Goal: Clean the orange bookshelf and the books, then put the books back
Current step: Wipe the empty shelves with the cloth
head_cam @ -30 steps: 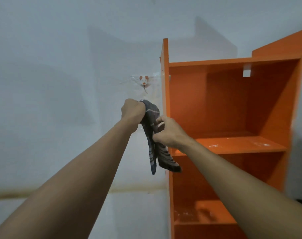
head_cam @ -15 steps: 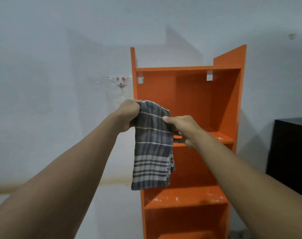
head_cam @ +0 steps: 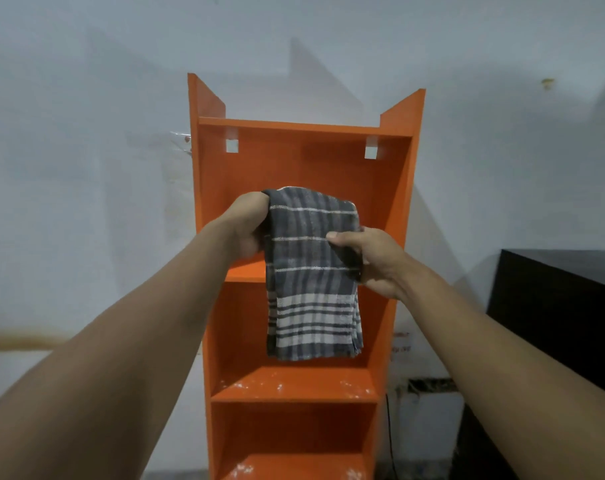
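Orange bookshelf (head_cam: pixel 391 188): against the wall (head_cam: pixel 86 168), now centred in view, earlier right of centre. Striped cloth (head_cam: pixel 311 271): hangs before its upper shelf, left hand (head_cam: pixel 249 230) gripping the top corner, fingers of the right hand (head_cam: pixel 373 261) pinching the right edge, lower than before. Bare wall left; black cabinet (head_cam: pixel 553 306) near the right side.

Dim, cool light; bookshelf (head_cam: pixel 304 161) shadows on wall (head_cam: pixel 86 168); wide-angle edge stretch; soft focus.

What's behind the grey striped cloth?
The orange wooden bookshelf: its back panel and one shelf board's left end show around the grey striped cloth. The cloth hides most of that board.
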Tool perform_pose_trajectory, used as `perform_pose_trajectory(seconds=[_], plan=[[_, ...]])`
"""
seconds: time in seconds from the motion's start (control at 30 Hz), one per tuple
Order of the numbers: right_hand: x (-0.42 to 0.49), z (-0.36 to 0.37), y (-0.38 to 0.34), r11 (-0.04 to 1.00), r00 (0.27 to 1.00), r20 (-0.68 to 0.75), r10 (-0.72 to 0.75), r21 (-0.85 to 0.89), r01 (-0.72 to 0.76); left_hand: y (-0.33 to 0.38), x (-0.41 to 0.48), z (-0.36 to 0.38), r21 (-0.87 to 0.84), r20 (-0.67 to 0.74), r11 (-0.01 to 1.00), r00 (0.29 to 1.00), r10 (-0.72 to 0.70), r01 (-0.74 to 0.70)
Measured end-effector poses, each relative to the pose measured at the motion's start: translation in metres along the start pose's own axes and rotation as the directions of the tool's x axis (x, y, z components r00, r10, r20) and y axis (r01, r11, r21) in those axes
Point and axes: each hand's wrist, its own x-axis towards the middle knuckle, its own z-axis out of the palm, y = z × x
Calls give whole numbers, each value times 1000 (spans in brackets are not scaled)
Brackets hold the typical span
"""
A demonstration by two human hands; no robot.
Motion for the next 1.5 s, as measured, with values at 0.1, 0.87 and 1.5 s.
perform_pose_trajectory(seconds=[0.1, 0.87, 1.5], plan=[[3, -13, 6, 998, 1000, 28, -3, 57, 1, 2, 4, 17, -83, -70, 996, 997, -32, 26], [113, 15, -7, 888, 959, -244, -143, -459, 16, -10, 117, -34, 286, 249, 957, 968, -37, -37], [137, 24, 72, 916, 935, -332, 123, 401, 22, -30, 171, -9, 55, 236, 989, 965, 119, -135]])
